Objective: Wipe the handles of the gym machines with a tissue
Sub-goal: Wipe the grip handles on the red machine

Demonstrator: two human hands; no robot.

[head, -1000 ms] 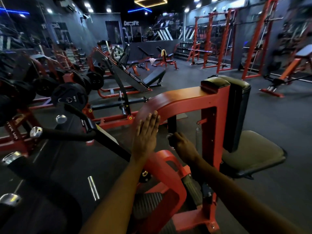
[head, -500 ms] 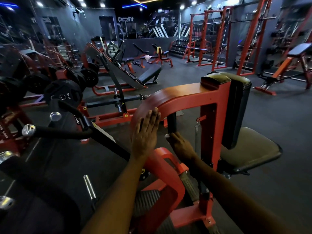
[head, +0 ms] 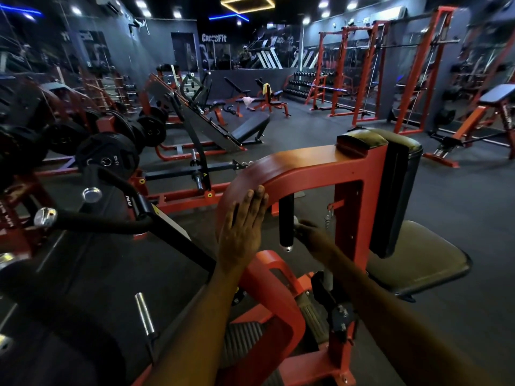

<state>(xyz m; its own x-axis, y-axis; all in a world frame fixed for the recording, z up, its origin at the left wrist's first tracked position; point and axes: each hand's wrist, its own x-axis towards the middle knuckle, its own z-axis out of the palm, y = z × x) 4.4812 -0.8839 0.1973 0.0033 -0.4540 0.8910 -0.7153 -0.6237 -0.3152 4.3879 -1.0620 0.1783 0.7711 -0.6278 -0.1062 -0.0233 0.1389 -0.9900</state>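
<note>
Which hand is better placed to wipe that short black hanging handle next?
Right. The right hand is beside the black handle, seemingly pinching something pale, likely the tissue. The left hand lies flat on the orange frame, holding nothing.

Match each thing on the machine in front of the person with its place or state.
Things:
1. left hand
2. right hand
3. black handle
4. seat pad

Places or states:
A. hangs down under the curved orange arm
B. lies flat on the curved orange arm
C. sits at the right, nothing on it
D. holds something pale beside the handle

Pairs: 1-B, 2-D, 3-A, 4-C
</note>
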